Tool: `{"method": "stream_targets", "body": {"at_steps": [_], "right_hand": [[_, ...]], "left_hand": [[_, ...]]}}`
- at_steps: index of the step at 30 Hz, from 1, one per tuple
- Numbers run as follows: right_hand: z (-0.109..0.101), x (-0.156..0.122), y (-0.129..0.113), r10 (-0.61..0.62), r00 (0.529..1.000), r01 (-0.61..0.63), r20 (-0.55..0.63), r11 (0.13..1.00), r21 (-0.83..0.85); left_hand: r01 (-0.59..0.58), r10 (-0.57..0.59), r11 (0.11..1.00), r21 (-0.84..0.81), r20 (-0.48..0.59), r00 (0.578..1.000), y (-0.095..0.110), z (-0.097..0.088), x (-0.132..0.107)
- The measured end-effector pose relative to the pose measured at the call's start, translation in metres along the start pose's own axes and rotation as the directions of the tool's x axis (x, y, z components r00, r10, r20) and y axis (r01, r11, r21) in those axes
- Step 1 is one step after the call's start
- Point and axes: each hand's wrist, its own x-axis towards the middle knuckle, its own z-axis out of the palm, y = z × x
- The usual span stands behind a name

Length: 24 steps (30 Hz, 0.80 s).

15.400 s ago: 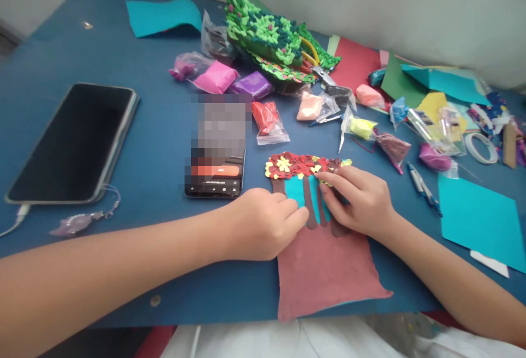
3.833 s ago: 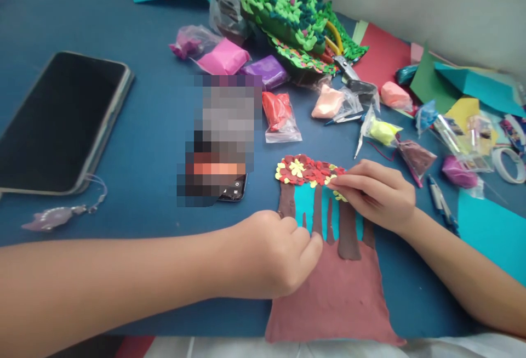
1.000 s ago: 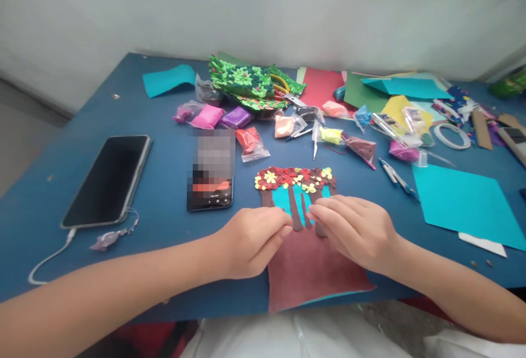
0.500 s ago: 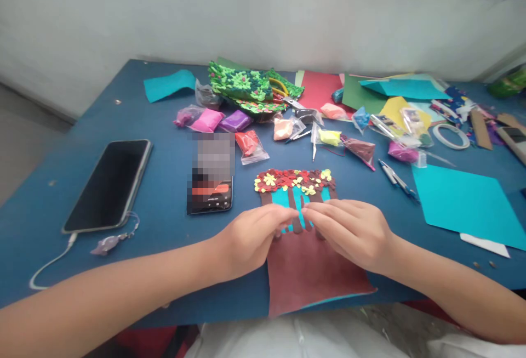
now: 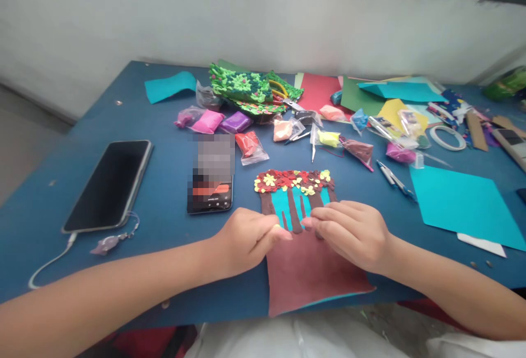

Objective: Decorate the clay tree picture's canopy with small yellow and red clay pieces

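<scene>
A clay picture lies in front of me, with brown trunks on turquoise paper, a top band of red, brown and yellow petals, and a smooth brown lower part. My left hand is over its left side, thumb and forefinger pressed together; anything between them is too small to make out. Across from it, my right hand hovers over the right side with its fingers bunched toward the thumb. What its fingertips hold, if anything, is hidden. A small gap separates the two hands.
Left of the picture lie a phone with a lit screen and a dark charging phone. Behind are bags of coloured clay and a green clay piece. A compass and turquoise sheet lie right.
My hands have moved slightly apart; their fingertips nearly met before. The left fingers have curled into a pinch, and more of the trunks between the hands shows.
</scene>
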Motion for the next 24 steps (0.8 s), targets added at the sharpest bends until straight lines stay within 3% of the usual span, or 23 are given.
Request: {"method": "stream_targets", "body": {"at_steps": [4, 6, 9, 12, 15, 18, 24], "right_hand": [[0.004, -0.003, -0.004, -0.036, 0.999, 0.036, -0.011, 0.999, 0.023], [0.006, -0.004, -0.007, -0.067, 0.998, 0.067, -0.011, 0.997, 0.032], [0.01, -0.005, -0.009, -0.069, 0.998, 0.069, -0.013, 0.997, 0.027], [0.016, -0.004, -0.011, -0.049, 0.999, 0.049, -0.006, 0.999, 0.017], [0.021, -0.004, -0.014, -0.056, 0.998, 0.056, -0.015, 0.998, 0.005], [0.023, -0.003, -0.016, -0.064, 0.998, 0.064, -0.024, 0.998, -0.012], [0.015, -0.003, -0.019, -0.003, 1.0, 0.005, 0.008, 0.983, -0.186]], "left_hand": [[0.149, -0.147, 0.964, -0.221, 0.025, 0.989, 0.003, -0.002, 0.005], [0.264, -0.266, 0.844, -0.467, 0.062, 0.962, 0.0, 0.0, 0.006], [0.327, -0.342, 0.56, -0.761, 0.148, 0.928, -0.005, 0.006, 0.004], [0.347, -0.313, 0.493, -0.798, 0.209, 0.926, -0.004, 0.011, -0.001], [0.405, -0.312, 0.564, -0.72, 0.269, 0.911, 0.004, 0.013, -0.005], [0.37, -0.232, 0.738, -0.564, 0.303, 0.924, 0.013, 0.013, -0.007], [0.168, -0.059, 0.933, -0.318, 0.328, 0.943, 0.015, 0.013, -0.012]]}}
